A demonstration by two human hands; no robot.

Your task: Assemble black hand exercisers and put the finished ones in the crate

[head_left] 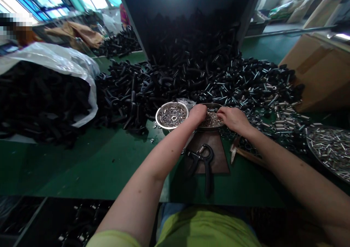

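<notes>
Both my hands are over a round metal bowl point(209, 129) of small metal parts. My left hand point(199, 114) curls down into its left side, its fingertips hidden among the parts. At the right rim, my right hand point(232, 118) has thumb and fingers pinched together; anything between them is too small to make out. A second steel bowl point(157, 117), also filled with small metal parts, stands to the left. Just in front of me, a black hand grip strengthener point(208, 166) with a metal spring lies partly on a brown board point(221, 155).
Black handles point(169, 75) are heaped at the back, before a large dark panel point(188, 17). A white bag point(94, 97) of black parts stands left. Springs point(283, 119) and a tray of metal pins point(330, 148) lie right, near a cardboard box point(322, 72).
</notes>
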